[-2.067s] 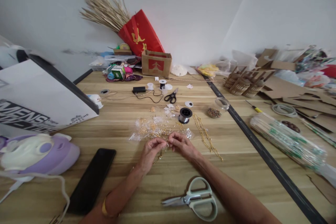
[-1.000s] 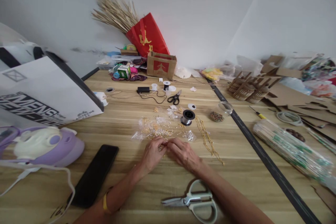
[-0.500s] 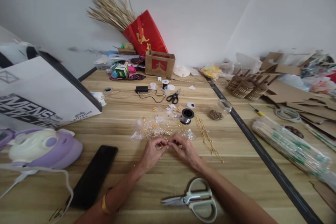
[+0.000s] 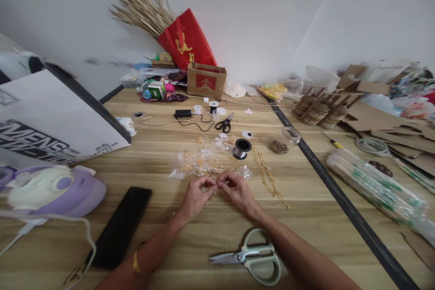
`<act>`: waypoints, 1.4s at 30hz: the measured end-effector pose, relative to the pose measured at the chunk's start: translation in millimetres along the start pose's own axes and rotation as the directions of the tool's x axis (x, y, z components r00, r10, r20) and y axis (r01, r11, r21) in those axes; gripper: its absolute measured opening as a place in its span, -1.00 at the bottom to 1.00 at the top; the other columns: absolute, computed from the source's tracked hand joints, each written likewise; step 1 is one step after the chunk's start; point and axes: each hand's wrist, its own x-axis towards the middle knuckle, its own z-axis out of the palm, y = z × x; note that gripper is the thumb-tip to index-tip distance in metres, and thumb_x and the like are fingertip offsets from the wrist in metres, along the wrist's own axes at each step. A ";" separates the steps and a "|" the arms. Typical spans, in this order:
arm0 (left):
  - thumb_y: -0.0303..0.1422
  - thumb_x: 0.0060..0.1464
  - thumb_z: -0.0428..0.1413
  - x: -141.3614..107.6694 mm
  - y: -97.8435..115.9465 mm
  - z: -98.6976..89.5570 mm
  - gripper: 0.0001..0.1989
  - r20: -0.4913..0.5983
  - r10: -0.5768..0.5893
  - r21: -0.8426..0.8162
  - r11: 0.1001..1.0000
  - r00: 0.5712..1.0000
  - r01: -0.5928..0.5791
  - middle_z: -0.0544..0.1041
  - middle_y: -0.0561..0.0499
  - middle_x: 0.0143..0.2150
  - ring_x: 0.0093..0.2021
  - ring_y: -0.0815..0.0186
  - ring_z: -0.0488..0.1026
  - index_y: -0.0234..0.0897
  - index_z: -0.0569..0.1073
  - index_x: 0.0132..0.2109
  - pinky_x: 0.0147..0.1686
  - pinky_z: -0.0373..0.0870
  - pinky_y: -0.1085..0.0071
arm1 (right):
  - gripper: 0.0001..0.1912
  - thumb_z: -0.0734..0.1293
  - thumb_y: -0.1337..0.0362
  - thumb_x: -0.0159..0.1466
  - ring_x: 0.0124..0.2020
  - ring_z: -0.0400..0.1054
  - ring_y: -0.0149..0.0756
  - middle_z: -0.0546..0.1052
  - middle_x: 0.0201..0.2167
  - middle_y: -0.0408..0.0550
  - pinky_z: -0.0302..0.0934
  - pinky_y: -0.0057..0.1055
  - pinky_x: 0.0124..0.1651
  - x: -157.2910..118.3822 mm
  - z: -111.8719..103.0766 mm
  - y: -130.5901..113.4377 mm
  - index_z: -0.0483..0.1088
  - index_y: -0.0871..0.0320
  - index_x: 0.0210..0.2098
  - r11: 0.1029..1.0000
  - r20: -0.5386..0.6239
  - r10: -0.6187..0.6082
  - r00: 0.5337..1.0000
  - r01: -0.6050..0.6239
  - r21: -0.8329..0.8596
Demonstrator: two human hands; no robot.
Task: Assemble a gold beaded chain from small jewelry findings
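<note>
My left hand (image 4: 197,195) and my right hand (image 4: 238,191) meet fingertip to fingertip over the middle of the table, both in a pinch. What they hold between the tips is too small to make out. Just beyond them lie clear plastic bags (image 4: 190,161) with small gold and silver beads. A spool of silver wire (image 4: 242,148) stands behind my right hand. Gold chains (image 4: 265,174) stretch out to its right. Large pale-handled scissors (image 4: 250,257) lie between my forearms.
A black phone (image 4: 120,229) and a purple-white device (image 4: 61,191) with a white cable are at the left. Black scissors (image 4: 224,123), a bead bowl (image 4: 280,146) and a paper bag (image 4: 206,80) lie farther back. Wrapped sticks (image 4: 377,188) are at the right.
The view has shifted very slightly. Both hands keep their fingertips together in nearly the same place.
</note>
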 end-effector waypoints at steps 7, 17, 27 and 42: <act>-0.45 -0.07 0.11 -1.6 1.8 0.3 -0.93 0.008 0.036 0.049 0.998 0.999 -0.036 0.55 0.01 -0.45 -0.41 0.33 0.45 -0.33 0.50 -0.43 -0.35 0.35 0.46 | -0.85 0.33 0.22 0.19 -0.46 0.27 -0.40 0.45 -0.50 -0.14 0.13 -0.49 -0.42 0.2 3.3 7.3 0.41 0.19 -0.38 0.994 -0.030 0.024 0.999 -0.021 0.105; -0.50 -0.06 0.11 -1.8 -5.3 1.3 -0.92 -0.052 0.136 0.155 0.980 0.989 -0.126 0.58 0.00 -0.44 -0.41 0.32 0.49 -0.33 0.51 -0.40 -0.35 0.41 0.45 | -0.84 0.31 0.24 0.20 -0.41 0.32 -0.33 0.50 -0.46 -0.08 0.17 -0.44 -0.34 0.3 2.3 6.0 0.49 0.18 -0.36 1.000 -0.029 -0.013 0.999 0.013 0.025; -0.55 0.04 0.08 -4.7 -9.9 -0.2 -0.89 0.007 0.498 0.401 0.793 0.867 -0.459 0.54 -0.02 -0.42 -0.39 0.32 0.48 -0.31 0.48 -0.36 -0.36 0.40 0.44 | -0.83 0.34 0.21 0.15 -0.52 0.16 -0.43 0.32 -0.58 -0.19 0.05 -0.49 -0.46 1.9 0.0 6.9 0.38 0.21 -0.43 0.995 0.018 0.061 0.998 -0.062 0.075; -0.57 0.06 0.09 -3.2 -12.9 -0.5 -0.89 -0.005 0.607 0.426 0.720 0.795 -0.547 0.53 -0.02 -0.41 -0.37 0.34 0.47 -0.30 0.47 -0.34 -0.35 0.40 0.45 | -0.86 0.27 0.30 0.20 -0.51 0.17 -0.44 0.34 -0.57 -0.17 0.06 -0.50 -0.43 1.9 -2.7 2.0 0.42 0.23 -0.43 0.999 0.061 -0.018 0.998 0.020 -0.027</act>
